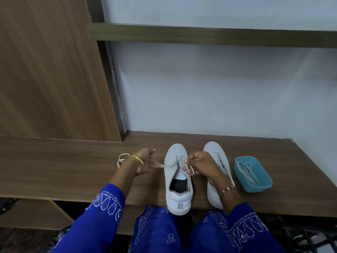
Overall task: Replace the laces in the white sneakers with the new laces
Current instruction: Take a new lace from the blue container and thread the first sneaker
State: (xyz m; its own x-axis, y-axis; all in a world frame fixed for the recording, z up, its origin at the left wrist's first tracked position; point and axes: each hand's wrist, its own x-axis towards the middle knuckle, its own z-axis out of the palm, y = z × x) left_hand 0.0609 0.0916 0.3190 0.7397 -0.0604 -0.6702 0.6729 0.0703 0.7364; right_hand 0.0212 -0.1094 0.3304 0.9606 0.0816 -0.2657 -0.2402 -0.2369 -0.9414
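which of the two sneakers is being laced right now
The left sneaker, between the two hands. The right hand pinches a lace end over its eyelets; the left hand pulls the other end sideways. The right sneaker sits behind the right hand, untouched.

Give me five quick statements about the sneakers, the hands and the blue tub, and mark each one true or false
1. Two white sneakers stand on the wooden desk, toes toward the wall. True: the left sneaker and the right sneaker both point away from the person.
2. The blue tub is to the left of both sneakers. False: it sits to their right.
3. The tub is empty. False: pale laces lie inside it.
4. The right hand pinches a lace over the left sneaker. True.
5. The left hand rests flat on the desk, holding nothing. False: it is raised beside the left sneaker with a lace end in its fingers.
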